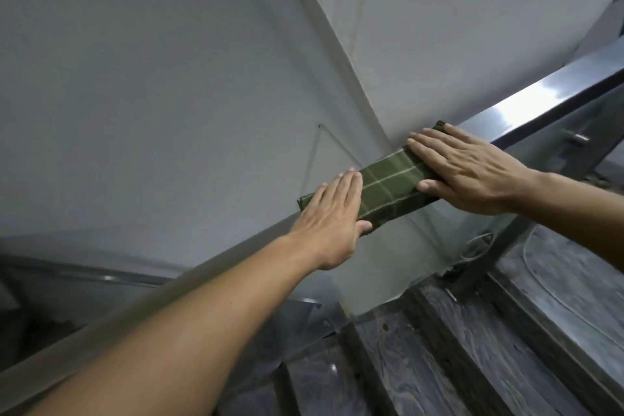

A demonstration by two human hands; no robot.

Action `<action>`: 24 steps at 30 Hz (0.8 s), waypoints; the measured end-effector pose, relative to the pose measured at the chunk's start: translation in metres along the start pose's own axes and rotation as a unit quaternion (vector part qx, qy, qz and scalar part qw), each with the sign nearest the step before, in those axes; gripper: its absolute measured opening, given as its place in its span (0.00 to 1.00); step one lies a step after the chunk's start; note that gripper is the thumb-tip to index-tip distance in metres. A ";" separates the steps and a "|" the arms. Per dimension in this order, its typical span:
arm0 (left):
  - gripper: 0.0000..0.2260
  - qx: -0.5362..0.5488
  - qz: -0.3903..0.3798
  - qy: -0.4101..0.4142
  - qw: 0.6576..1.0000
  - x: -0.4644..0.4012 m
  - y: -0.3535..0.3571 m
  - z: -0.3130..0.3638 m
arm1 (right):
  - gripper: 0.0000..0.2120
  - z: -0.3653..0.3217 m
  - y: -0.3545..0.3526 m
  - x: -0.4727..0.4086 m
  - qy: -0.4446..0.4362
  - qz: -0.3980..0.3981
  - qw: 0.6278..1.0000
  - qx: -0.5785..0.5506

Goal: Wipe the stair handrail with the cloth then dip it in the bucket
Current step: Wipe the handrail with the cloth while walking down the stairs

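- Head view: at the bottom of the frame, a bare left arm reaches up from the lower left corner toward the middle.
- Dark stone steps (439,348) with a wavy grey pattern fill the lower right of the frame.
- The handrail (202,267) runs slanted from the lower left edge up to the upper right edge. It is dark and shiny, and a bright patch of light sits on it near the upper right.
- The left hand (332,219) lies flat on the rail near the middle of the frame. Its fingers are straight and close together on top of the cloth, and the thumb hooks under the near edge of the cloth.
- The cloth (388,186) is green with thin pale lines in a check pattern. It is folded into a long strip and lies along the top of the handrail, between and under both hands.
- The right hand (472,169) comes in from the right edge and presses flat on the upper end of the cloth. Its fingers are a little spread, and the thumb sits against the near edge of the cloth.
- A glass panel (422,246) hangs below the rail, right of the middle.
- Far behind, a pale grey wall (152,61) fills the top half of the frame, with a slanted edge running down it toward the hands.
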State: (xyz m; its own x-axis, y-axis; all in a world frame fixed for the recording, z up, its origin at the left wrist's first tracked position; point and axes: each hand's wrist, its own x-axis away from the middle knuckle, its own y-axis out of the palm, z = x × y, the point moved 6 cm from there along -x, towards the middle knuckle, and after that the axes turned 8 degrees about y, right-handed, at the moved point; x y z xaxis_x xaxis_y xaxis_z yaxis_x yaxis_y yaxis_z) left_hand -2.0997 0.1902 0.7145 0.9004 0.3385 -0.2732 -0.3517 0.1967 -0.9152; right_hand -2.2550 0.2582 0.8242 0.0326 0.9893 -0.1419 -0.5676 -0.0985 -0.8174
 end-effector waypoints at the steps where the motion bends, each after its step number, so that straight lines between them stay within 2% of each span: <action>1: 0.32 -0.001 -0.004 -0.004 1.000 0.010 0.002 -0.006 | 0.39 -0.011 0.000 -0.002 -0.010 -0.006 1.000 0.012; 6: 0.32 0.007 -0.017 -0.022 1.000 0.063 0.012 -0.038 | 0.37 -0.072 -0.005 -0.018 -0.082 -0.021 0.994 0.068; 15: 0.37 0.033 -0.061 -0.127 0.990 0.158 0.033 -0.098 | 0.44 -0.183 -0.003 -0.033 -0.124 -0.022 0.992 0.018; 19: 0.40 0.047 -0.067 -0.179 0.980 0.202 0.037 -0.125 | 0.45 -0.240 -0.003 -0.040 -0.138 -0.019 0.990 0.006; 24: 0.38 0.059 -0.071 -0.212 0.973 0.250 0.040 -0.158 | 0.44 -0.305 -0.005 -0.045 -0.154 -0.017 0.988 -0.001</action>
State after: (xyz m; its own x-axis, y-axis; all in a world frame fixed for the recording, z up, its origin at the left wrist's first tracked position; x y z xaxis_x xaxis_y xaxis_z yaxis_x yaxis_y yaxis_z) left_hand -1.8479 0.1371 0.5630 0.7642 0.6445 0.0235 -0.2804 0.3649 -0.8878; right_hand -2.0025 0.1814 0.6648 -0.2015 0.9775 0.0617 -0.5688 -0.0655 -0.8198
